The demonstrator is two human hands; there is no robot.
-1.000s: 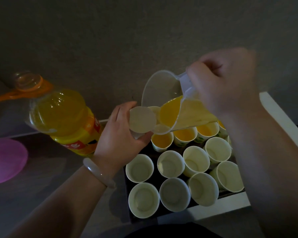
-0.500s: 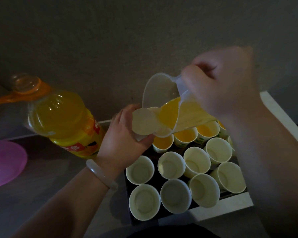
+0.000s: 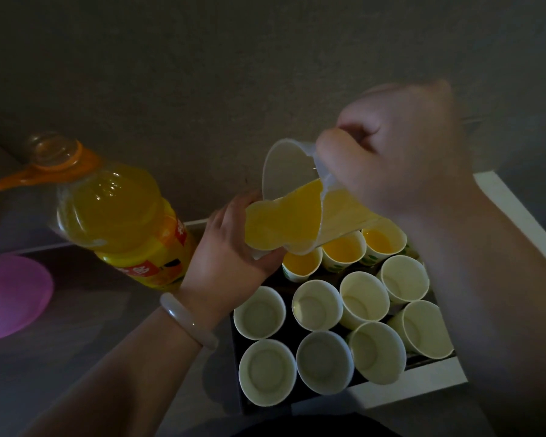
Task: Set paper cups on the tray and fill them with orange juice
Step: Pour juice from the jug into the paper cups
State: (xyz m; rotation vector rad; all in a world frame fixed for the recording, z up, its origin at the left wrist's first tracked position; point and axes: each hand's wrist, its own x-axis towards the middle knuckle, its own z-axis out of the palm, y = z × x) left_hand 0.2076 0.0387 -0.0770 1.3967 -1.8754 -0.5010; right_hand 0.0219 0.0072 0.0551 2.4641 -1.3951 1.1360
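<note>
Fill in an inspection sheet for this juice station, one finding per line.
Surface: dark table, dimly lit.
Job's things: tray holds at least three filled cups and eight empty cups; open bottle stands left of it.
Clutter: pink plate at left.
Hands: left hand grips a cup; right hand tips the jug, pouring juice into it.
Cables: nothing seen.
Surroundings: grey wall; white ledge at right.

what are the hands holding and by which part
The right hand grips the clear jug by its handle; the left hand holds a paper cup round its side.
</note>
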